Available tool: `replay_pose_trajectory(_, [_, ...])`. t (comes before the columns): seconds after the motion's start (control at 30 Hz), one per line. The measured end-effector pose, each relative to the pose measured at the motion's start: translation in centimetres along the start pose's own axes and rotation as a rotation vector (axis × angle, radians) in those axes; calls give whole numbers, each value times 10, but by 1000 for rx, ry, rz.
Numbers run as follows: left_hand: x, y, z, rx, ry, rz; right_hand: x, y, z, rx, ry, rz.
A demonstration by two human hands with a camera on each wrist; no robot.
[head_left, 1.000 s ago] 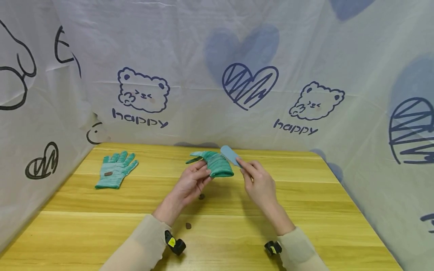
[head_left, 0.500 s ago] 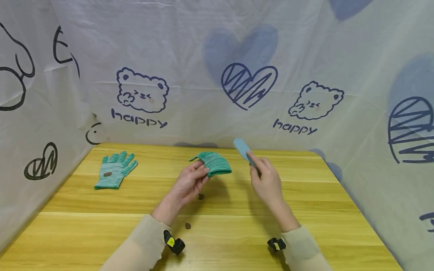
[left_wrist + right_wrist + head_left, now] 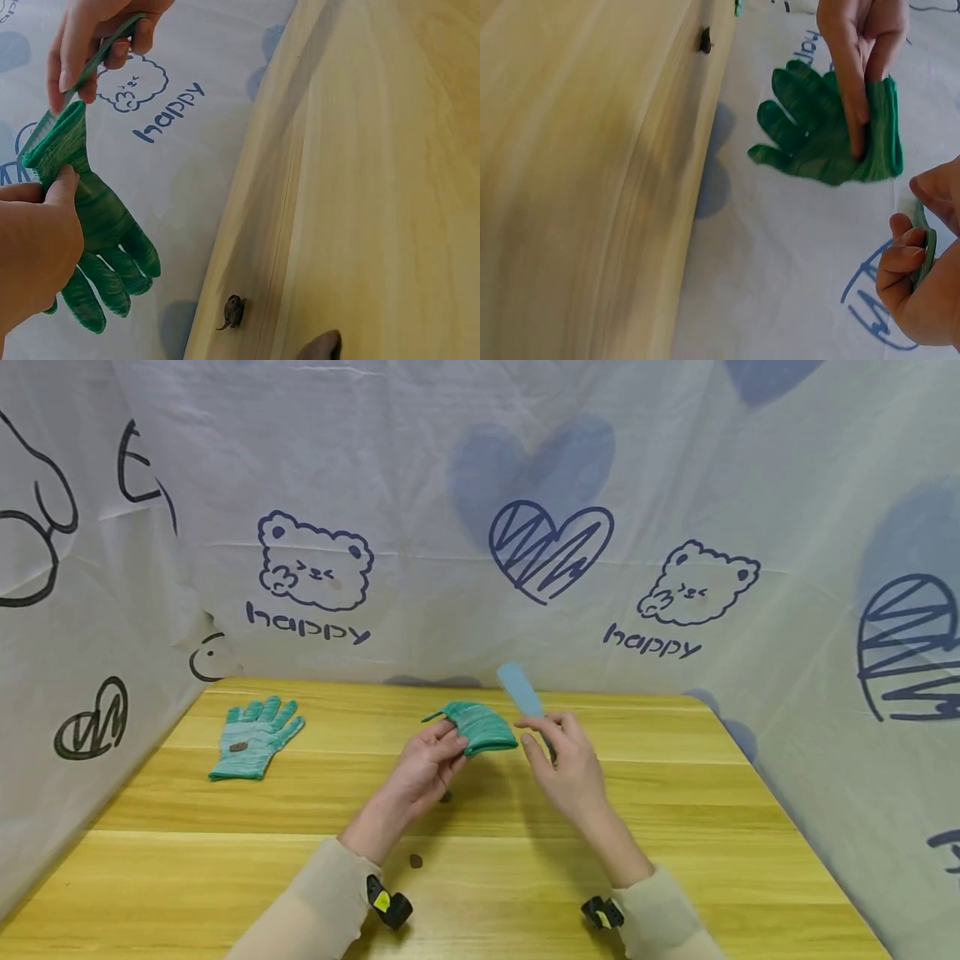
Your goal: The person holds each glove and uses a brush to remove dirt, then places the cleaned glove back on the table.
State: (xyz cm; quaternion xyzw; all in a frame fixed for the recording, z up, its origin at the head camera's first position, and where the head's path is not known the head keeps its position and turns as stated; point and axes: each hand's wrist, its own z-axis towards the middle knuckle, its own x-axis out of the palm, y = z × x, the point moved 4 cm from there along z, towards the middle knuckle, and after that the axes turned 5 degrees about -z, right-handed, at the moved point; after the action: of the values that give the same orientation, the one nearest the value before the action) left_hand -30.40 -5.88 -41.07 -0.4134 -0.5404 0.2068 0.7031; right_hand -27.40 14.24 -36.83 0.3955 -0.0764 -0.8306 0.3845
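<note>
My left hand (image 3: pixel 423 768) pinches a green knitted glove (image 3: pixel 486 728) near its cuff, above the table. In the left wrist view the glove's fingers (image 3: pixel 112 281) hang down. My right hand (image 3: pixel 576 777) grips the handle of a light blue brush (image 3: pixel 521 689) to the right of the glove, its flat head tilted up to the left. In the head view the brush stands apart from the glove; in the right wrist view its handle (image 3: pixel 928 251) lies within my curled fingers. My fingers hide part of the handle.
A second green glove (image 3: pixel 258 727) lies flat at the table's left, with a small brown piece (image 3: pixel 237 747) on it. Small dark bits (image 3: pixel 416 861) lie on the wooden table (image 3: pixel 675 827). A printed cloth (image 3: pixel 435 602) hangs behind.
The brush was at the glove one second ago, swung away right and up, and has now come back left nearer to it. The glove, still in my left hand, has shifted only slightly.
</note>
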Motion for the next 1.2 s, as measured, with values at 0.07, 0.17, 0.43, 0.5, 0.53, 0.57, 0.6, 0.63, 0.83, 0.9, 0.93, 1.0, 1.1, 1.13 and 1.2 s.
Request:
replay_pose_trajectory(0.07, [1,1,0,-4,6,16,2,5,-1,-27,3,-15])
replay_pose_trajectory(0.17, [2,4,0,-19,5,35,7,12,-4,-60,13,-36])
replay_pose_trajectory(0.43, [5,11,-2,-73,5,28,23,24,-13,-74,80,-66])
replay_pose_trajectory(0.5, [6,12,-2,-76,1,18,25,25,-14,-66,85,-73])
replay_pose_trajectory(0.53, [6,12,-2,-76,1,18,26,25,-14,-63,85,-75])
replay_pose_trajectory(0.57, [7,12,-2,-79,-2,12,27,25,-15,-60,82,-78])
replay_pose_trajectory(0.6, [7,12,-2,-81,-2,11,27,25,-15,-58,78,-82])
replay_pose_trajectory(0.63, [7,12,-2,-83,0,9,28,25,-15,-58,74,-83])
replay_pose_trajectory(0.83, [9,13,-1,-99,2,-17,30,23,-16,-67,69,-94])
replay_pose_trajectory(0.9, [10,14,-2,-102,2,-27,31,23,-17,-65,72,-95])
replay_pose_trajectory(0.93, [10,14,-2,-101,6,-24,32,22,-17,-61,74,-93])
replay_pose_trajectory(1.0, [10,14,-2,-101,8,-27,32,21,-17,-51,73,-87])
replay_pose_trajectory(1.1, [10,15,-2,-101,16,-27,32,20,-17,-36,68,-74])
replay_pose_trajectory(1.13, [10,15,-2,-102,20,-25,31,19,-16,-31,66,-65])
replay_pose_trajectory(1.2, [10,15,-2,-105,22,-25,31,18,-16,-21,62,-45])
